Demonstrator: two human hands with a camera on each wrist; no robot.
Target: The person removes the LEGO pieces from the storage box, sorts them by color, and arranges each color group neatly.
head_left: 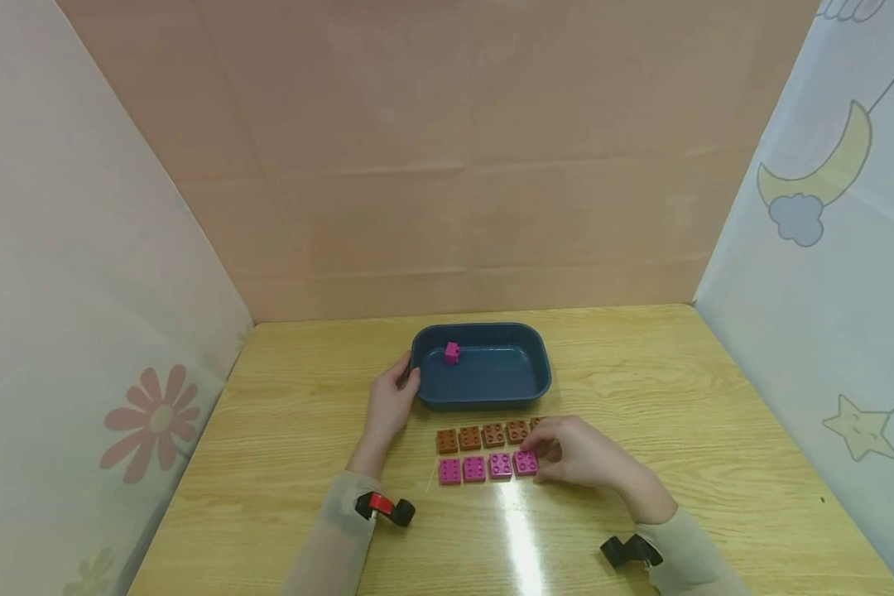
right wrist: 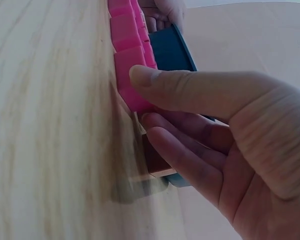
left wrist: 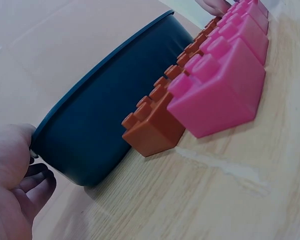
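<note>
My left hand [head_left: 392,401] holds the left end of a dark blue tray [head_left: 492,404], thumb at the rim and fingers against the outer wall. Inside the tray, towards its back left, lies a pink toy brick [head_left: 451,353]. In front of it runs a row of brown toy bricks [head_left: 469,439], and nearer me a row of pink ones [head_left: 474,469]. My right hand [head_left: 581,454] pinches the rightmost pink brick [right wrist: 127,75] of that row between thumb and fingers. The same hand partly covers the brown brick at the right end.
The wooden table [head_left: 298,439] meets a plain tan backdrop [head_left: 454,207] behind the tray. Patterned cloth walls [head_left: 812,331] stand on both sides. A camera mount is strapped to each wrist, and glare lies in front of the bricks.
</note>
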